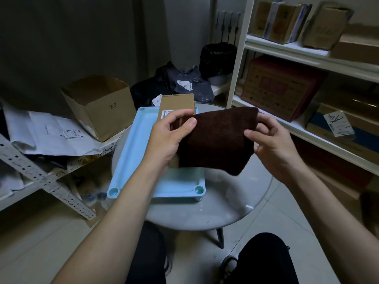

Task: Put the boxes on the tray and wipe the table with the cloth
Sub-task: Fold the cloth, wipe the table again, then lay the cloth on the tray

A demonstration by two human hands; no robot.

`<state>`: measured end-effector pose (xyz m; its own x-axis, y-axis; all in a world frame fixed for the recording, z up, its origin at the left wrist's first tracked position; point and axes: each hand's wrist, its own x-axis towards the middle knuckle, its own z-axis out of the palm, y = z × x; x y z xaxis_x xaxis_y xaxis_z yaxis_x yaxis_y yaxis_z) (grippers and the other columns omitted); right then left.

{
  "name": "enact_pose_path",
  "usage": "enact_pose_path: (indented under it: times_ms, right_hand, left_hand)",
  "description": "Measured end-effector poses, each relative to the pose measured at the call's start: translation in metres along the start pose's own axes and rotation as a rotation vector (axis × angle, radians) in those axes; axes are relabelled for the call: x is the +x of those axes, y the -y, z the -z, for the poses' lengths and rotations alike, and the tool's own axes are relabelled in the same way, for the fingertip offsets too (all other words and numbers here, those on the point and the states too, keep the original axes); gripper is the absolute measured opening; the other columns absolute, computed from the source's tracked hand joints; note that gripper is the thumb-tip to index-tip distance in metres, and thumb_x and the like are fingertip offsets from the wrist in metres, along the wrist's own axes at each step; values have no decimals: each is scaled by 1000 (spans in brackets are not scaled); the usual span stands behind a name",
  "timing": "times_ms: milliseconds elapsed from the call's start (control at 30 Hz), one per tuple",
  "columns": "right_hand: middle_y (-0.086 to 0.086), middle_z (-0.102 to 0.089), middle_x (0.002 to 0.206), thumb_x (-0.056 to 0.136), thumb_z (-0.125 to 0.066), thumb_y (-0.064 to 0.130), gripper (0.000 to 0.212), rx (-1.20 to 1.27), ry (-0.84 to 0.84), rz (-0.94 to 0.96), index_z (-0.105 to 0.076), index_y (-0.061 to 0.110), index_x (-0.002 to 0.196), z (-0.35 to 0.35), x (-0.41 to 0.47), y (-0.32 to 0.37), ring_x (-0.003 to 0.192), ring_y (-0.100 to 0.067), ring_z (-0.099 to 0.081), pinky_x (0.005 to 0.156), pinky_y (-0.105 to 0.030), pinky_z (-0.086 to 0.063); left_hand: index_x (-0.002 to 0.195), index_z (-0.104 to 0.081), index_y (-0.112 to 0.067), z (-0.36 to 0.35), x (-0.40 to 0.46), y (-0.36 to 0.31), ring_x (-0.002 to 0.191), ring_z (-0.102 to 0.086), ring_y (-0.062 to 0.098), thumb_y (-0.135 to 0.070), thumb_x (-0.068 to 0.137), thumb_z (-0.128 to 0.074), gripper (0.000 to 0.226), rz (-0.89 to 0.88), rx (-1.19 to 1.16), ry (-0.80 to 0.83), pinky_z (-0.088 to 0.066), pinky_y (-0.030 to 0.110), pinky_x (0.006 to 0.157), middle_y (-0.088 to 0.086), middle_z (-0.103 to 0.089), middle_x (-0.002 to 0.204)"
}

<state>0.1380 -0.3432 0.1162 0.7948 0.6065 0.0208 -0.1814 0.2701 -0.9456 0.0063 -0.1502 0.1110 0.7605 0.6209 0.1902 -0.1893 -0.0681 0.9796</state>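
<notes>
Cloth [217,140], pinched by both hands, hides most of box [176,104].

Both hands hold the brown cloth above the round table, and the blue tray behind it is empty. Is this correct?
Not quite: the tray is not empty. The head view shows a cardboard box on its far end. The rest holds: the left hand and right hand hold the brown cloth above the round table.

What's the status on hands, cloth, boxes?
Left hand, right hand both pinch brown cloth above table. Box on blue tray. Nothing blocking.
</notes>
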Motion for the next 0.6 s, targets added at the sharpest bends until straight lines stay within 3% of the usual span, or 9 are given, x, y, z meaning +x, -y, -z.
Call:
enact_pose_path:
  times_ms: [100,200,333,467,600]
  right_hand:
    - [-4,-73,90,85,-64,-10,54,1,-77,-9,-49,10,132,0,1,6,97,-23,-72,85,-32,-57]
    - [-1,-73,87,81,-67,-11,51,-75,-3,19,-57,11,126,-1,-1,8,96,-18,-71,89,-29,-56]
    - [3,-66,97,76,-77,-3,41,-390,-38,91,-70,16,112,-2,-4,5,84,9,-63,76,-13,-50]
    - [3,-74,94,74,-82,3,32,-558,-125,161,-74,26,94,-2,-3,3,92,-9,-69,84,-30,-57]
    - [0,-74,93,80,-78,8,22,-510,-128,179,-73,25,94,-4,-3,6,94,-15,-70,86,-34,-58]
  left_hand:
    - [112,-70,-32,4,5,-2,100,-66,12,-20,80,-80,36,24,47,-6,-51,28,89,-1,-71,107]
    - [111,-68,-24,8,7,-7,87,-63,10,-7,80,-79,37,46,95,-6,-52,28,84,1,-67,96]
    - [110,-69,-21,15,10,-15,79,-62,7,-10,79,-80,34,83,304,36,-51,22,75,-9,-64,92]
    - [113,-69,-27,18,11,-19,83,-64,15,-22,77,-83,39,106,533,57,-53,27,76,-4,-67,96]
    - [102,-73,-11,14,7,-23,75,-62,7,-13,86,-75,16,163,252,14,-51,15,62,-1,-66,87]
